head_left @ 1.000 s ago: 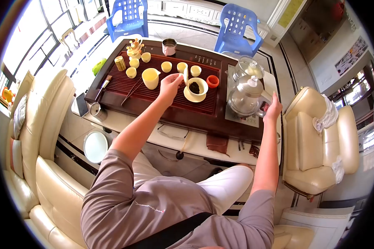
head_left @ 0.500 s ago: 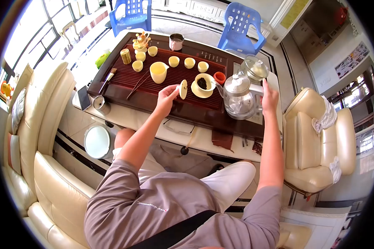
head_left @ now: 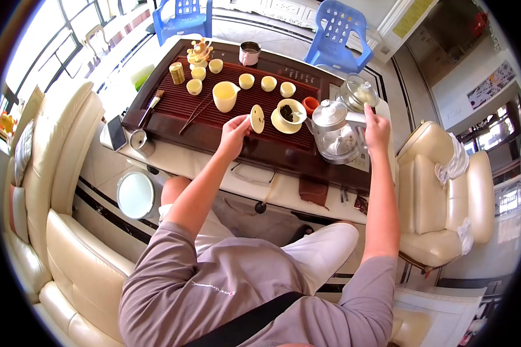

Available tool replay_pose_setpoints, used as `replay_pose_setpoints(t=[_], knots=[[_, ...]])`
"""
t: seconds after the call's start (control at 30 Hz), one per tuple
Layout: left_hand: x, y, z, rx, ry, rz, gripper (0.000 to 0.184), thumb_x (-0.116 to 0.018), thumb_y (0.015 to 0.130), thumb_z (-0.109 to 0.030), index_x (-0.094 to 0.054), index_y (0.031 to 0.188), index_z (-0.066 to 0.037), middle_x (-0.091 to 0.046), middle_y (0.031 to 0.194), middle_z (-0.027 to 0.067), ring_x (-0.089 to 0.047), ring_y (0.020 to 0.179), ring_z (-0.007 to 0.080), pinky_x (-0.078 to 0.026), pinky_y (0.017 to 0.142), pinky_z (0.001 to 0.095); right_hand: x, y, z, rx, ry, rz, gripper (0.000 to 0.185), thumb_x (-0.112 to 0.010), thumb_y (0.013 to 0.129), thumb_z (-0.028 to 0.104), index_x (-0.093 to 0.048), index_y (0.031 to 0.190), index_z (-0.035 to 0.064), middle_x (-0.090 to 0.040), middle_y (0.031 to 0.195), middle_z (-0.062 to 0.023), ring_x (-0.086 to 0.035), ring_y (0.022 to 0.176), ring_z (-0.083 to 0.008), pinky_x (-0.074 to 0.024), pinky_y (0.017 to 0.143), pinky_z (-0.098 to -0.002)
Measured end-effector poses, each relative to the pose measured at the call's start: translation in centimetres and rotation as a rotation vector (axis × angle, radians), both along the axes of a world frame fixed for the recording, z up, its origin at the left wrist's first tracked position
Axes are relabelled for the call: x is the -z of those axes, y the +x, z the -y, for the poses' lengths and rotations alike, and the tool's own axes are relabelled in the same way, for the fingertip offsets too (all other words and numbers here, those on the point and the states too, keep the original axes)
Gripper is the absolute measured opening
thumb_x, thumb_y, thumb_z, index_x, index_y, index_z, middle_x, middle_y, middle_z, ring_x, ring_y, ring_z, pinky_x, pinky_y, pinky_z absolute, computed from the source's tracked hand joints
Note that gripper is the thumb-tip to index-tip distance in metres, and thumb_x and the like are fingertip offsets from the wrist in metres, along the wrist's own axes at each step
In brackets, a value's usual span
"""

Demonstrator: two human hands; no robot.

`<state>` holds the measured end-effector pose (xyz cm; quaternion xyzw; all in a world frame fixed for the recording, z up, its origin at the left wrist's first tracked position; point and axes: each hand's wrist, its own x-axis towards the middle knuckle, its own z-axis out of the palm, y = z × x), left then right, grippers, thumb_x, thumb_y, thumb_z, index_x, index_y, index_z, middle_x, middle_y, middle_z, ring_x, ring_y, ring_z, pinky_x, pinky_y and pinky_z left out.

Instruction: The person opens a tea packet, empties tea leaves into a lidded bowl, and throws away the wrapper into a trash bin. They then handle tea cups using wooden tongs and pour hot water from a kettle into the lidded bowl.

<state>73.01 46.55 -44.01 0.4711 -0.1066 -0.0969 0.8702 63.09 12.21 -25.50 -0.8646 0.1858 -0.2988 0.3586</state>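
My left hand [head_left: 234, 136] pinches a pale gaiwan lid [head_left: 257, 119] on edge, just left of the gaiwan. The gaiwan bowl [head_left: 297, 120] stands uncovered on its saucer, dark tea leaves inside. Closed around the handle of a clear glass kettle [head_left: 334, 141] is my right hand [head_left: 377, 132]. The kettle has a metal lid, and its spout points left, close to the gaiwan's right side. A pale yellow fairness pitcher [head_left: 224, 97] stands left of the lid. Several small yellow teacups [head_left: 268, 84] sit behind on the slatted tea tray [head_left: 255, 147].
A red cup [head_left: 310, 104] and a second glass pot [head_left: 358, 93] stand by the kettle. Farther off are a pink cup [head_left: 249, 53] and an ornate tea figure [head_left: 200, 53]. A gold canister [head_left: 177, 73], brush [head_left: 151, 108], phone [head_left: 116, 133] and metal cup [head_left: 141, 142] are at left.
The kettle has shifted slightly left and away from me, its spout nearer the gaiwan. My left hand still holds the lid. The whole view has shifted a little.
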Motion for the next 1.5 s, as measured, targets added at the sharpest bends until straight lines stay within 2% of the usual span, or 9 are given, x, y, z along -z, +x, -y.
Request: replay_pose_setpoints(t=[0.17,0.27,0.47,0.53,0.57,0.67,0.73,1.0,1.5], knots=[[-0.4,-0.8,0.0,0.003,0.048,0.013,0.028,-0.063,0.099,-0.020,-0.069,0.116,0.002,-0.070,0.093,0.0000,-0.056,0.078,0.0054,-0.043,0.071,0.0218,0.5,0.0,0.7,-0.009,-0.027,-0.038,0.064,-0.062,0.093,0.051,-0.060,0.058,-0.0027,-0.055,0.053,-0.0128,-0.055,0.053,-0.0235,-0.0430,0.057,-0.0401],[-0.4,-0.5,0.1,0.012,0.046,0.016,0.028,-0.063,0.099,-0.018,-0.068,0.116,0.003,-0.069,0.093,0.0004,-0.056,0.078,0.0057,-0.043,0.071,0.0216,-0.2,-0.5,-0.3,0.001,-0.045,-0.023,0.063,-0.061,0.092,0.052,-0.064,0.059,-0.0011,-0.059,0.054,-0.0168,-0.062,0.055,-0.0307,-0.0449,0.057,-0.0428],[0.0,-0.2,0.1,0.018,0.018,-0.032,0.028,-0.063,0.099,-0.017,-0.067,0.118,0.004,-0.069,0.093,0.0011,-0.055,0.077,0.0058,-0.043,0.071,0.0218,0.0,-0.1,0.1,0.022,-0.054,-0.009,0.063,-0.061,0.091,0.052,-0.063,0.058,-0.0015,-0.058,0.054,-0.0199,-0.061,0.055,-0.0378,-0.0435,0.054,-0.0463],[0.1,-0.2,0.0,0.023,0.015,-0.021,0.028,-0.063,0.099,-0.017,-0.066,0.118,0.004,-0.069,0.093,0.0013,-0.055,0.078,0.0060,-0.043,0.071,0.0220,0.0,-0.1,-0.1,0.004,-0.078,0.031,0.063,-0.064,0.093,0.048,-0.059,0.058,-0.0047,-0.052,0.049,-0.0112,-0.050,0.048,-0.0169,-0.0372,0.050,-0.0382],[0.2,-0.2,0.0,0.026,0.003,-0.019,0.028,-0.063,0.099,-0.017,-0.067,0.118,0.003,-0.069,0.093,0.0013,-0.056,0.077,0.0060,-0.043,0.071,0.0220,0.0,-0.2,-0.1,0.006,-0.079,0.042,0.063,-0.064,0.093,0.048,-0.059,0.058,-0.0047,-0.052,0.049,-0.0112,-0.050,0.048,-0.0169,-0.0372,0.050,-0.0382],[0.2,-0.1,-0.1,0.030,0.031,-0.031,0.027,-0.063,0.099,-0.017,-0.067,0.117,0.003,-0.070,0.092,0.0011,-0.057,0.077,0.0059,-0.044,0.071,0.0221,-0.2,0.0,0.0,0.016,-0.094,0.029,0.064,-0.063,0.093,0.047,-0.056,0.057,-0.0050,-0.050,0.048,-0.0119,-0.048,0.047,-0.0174,-0.0357,0.050,-0.0394],[0.0,-0.2,-0.1,0.035,0.018,-0.026,0.027,-0.063,0.099,-0.017,-0.067,0.117,0.003,-0.070,0.092,0.0012,-0.057,0.077,0.0058,-0.043,0.071,0.0220,-0.4,-0.1,-0.1,0.019,-0.104,-0.014,0.065,-0.059,0.092,0.053,-0.060,0.055,-0.0012,-0.056,0.054,-0.0203,-0.060,0.054,-0.0395,-0.0430,0.053,-0.0484],[0.0,-0.2,0.0,0.008,0.015,-0.045,0.026,-0.063,0.099,-0.017,-0.067,0.116,0.003,-0.070,0.093,0.0017,-0.058,0.077,0.0058,-0.044,0.071,0.0219,-1.0,0.3,-0.2,0.012,-0.129,-0.013,0.065,-0.059,0.092,0.052,-0.059,0.054,-0.0005,-0.056,0.053,-0.0198,-0.059,0.054,-0.0392,-0.0426,0.052,-0.0481],[-0.3,-0.4,-0.1,0.024,-0.003,-0.022,0.024,-0.062,0.100,-0.016,-0.067,0.114,0.003,-0.069,0.092,0.0007,-0.055,0.077,0.0056,-0.043,0.072,0.0219,-2.2,0.7,-1.7,0.028,-0.190,-0.116,0.065,-0.055,0.092,0.055,-0.062,0.056,0.0015,-0.060,0.055,-0.0179,-0.063,0.058,-0.0382,-0.0490,0.057,-0.0473]])
